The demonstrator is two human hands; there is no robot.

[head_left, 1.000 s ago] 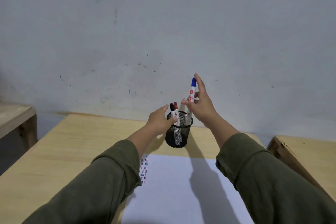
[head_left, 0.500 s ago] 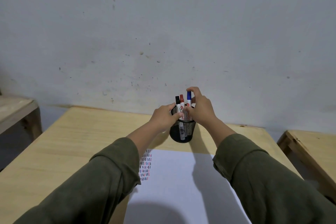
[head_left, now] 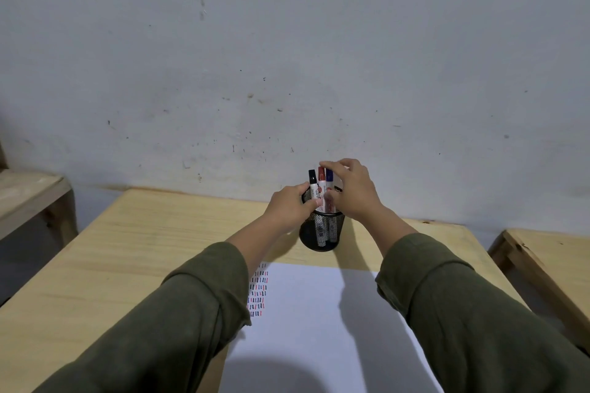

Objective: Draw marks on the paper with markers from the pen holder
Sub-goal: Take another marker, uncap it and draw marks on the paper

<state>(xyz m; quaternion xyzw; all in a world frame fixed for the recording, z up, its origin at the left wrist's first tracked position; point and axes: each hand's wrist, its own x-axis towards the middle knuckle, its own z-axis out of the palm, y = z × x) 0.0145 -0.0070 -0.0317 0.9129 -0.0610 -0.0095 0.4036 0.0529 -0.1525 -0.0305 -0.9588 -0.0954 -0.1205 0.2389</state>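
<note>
A black mesh pen holder (head_left: pixel 321 234) stands on the wooden table (head_left: pixel 143 249) near the wall. Three markers stand in it: a black-capped marker (head_left: pixel 312 177), a red-capped marker (head_left: pixel 321 174) and a blue-capped marker (head_left: pixel 329 176). My left hand (head_left: pixel 289 205) grips the holder's left rim. My right hand (head_left: pixel 354 193) pinches the red marker, with the index fingertip on its cap and the thumb on the barrel. The white paper (head_left: pixel 319 322) lies in front of the holder, with rows of short black, red and blue marks (head_left: pixel 258 290) at its left edge, partly hidden by my left sleeve.
A grey wall rises just behind the table. Wooden furniture stands on both sides: a bench edge (head_left: pixel 28 191) at the left and another wooden piece (head_left: pixel 549 252) at the right. My arms cast shadows over the paper.
My right hand lowered the blue marker into the holder and let it go. Its fingers then shifted onto the red marker. My left hand stayed on the holder.
</note>
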